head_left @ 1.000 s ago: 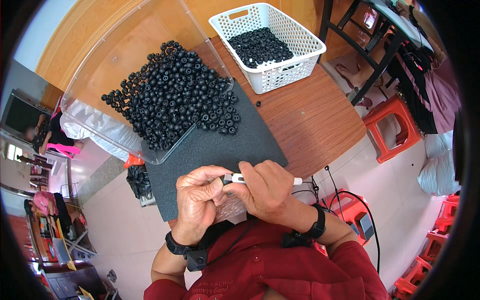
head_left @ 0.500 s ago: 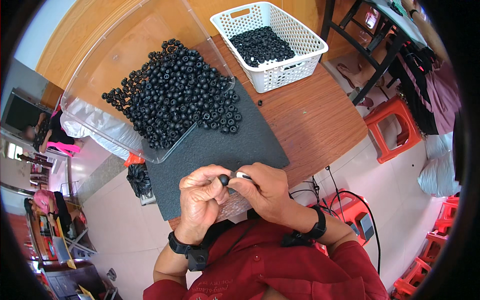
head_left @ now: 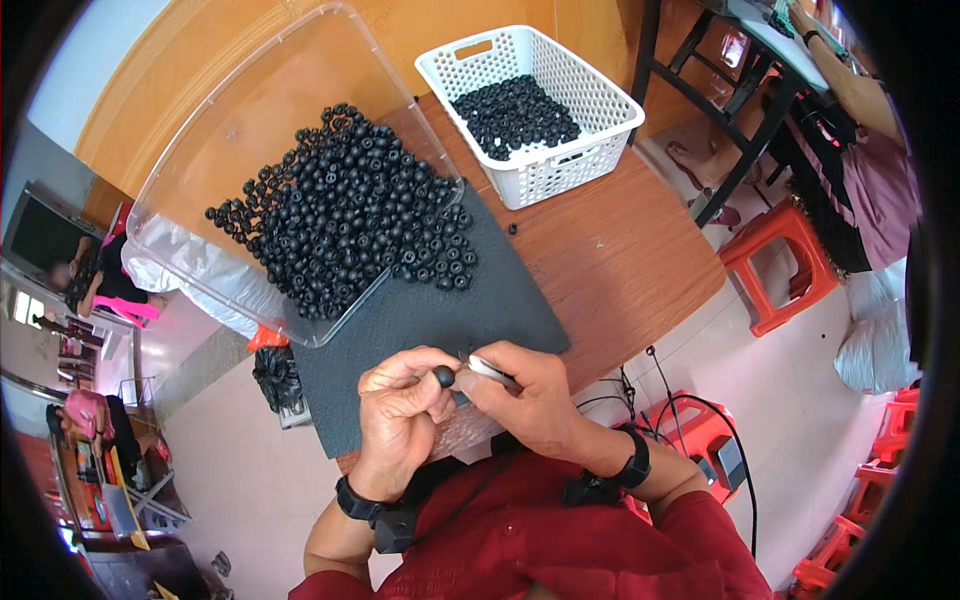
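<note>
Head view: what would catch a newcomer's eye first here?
The big heap of small black round parts spilling from a tilted clear plastic bin onto a dark mat, upper left. Behind it, a white perforated basket holds more of them on the wooden table. Near the bottom, the left hand pinches one black part against a slim silvery tool in the right hand.
</note>
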### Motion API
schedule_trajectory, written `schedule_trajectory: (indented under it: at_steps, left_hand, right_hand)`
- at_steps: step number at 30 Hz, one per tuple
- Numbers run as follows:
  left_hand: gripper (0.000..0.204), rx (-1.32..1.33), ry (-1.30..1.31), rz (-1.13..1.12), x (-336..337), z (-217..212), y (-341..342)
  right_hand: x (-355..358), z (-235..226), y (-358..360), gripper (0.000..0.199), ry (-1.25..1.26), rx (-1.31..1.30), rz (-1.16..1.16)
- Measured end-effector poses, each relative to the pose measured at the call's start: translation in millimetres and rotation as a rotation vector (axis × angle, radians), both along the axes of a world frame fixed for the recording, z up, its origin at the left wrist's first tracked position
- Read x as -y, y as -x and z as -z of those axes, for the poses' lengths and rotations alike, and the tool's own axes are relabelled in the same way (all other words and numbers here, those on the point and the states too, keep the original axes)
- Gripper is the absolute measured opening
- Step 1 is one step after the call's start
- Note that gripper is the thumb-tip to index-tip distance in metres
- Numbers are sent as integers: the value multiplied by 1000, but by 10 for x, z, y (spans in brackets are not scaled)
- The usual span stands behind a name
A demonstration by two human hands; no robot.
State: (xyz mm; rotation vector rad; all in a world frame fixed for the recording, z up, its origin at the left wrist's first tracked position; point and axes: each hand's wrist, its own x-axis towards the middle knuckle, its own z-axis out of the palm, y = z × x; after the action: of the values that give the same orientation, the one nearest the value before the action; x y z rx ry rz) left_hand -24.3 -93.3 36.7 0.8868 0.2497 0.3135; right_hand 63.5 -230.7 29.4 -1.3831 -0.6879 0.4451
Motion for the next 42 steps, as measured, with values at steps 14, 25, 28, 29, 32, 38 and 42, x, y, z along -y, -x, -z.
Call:
schedule_trajectory:
  at_steps: [14,25,28,29,32,38,42]
  left_hand:
    - [30,-50,-901,-17,-388,-704,-2188]
    - [20,-62,-1548,-147,-676,-220,-1263]
    - [19,17,-1832,-107,-620,-18,-1007]
    - [21,70,-1939,-103,-586,48,-989]
    - [21,54,-2074,-84,-474,146,-982]
    - [18,50,-2131,-8,-448,221,-957]
    - [16,31,-2103,60,-438,226,-780]
  right_hand:
    - [273,73,-74,16,36,-33,126]
    - [268,214,-141,14,-1,-74,110]
    - [236,202,-96,14,14,-74,74]
    - [234,201,-90,14,16,-71,70]
    - [233,192,-73,13,41,-33,71]
    - [237,191,-23,14,68,5,107]
    - [231,202,3,14,57,-11,95]
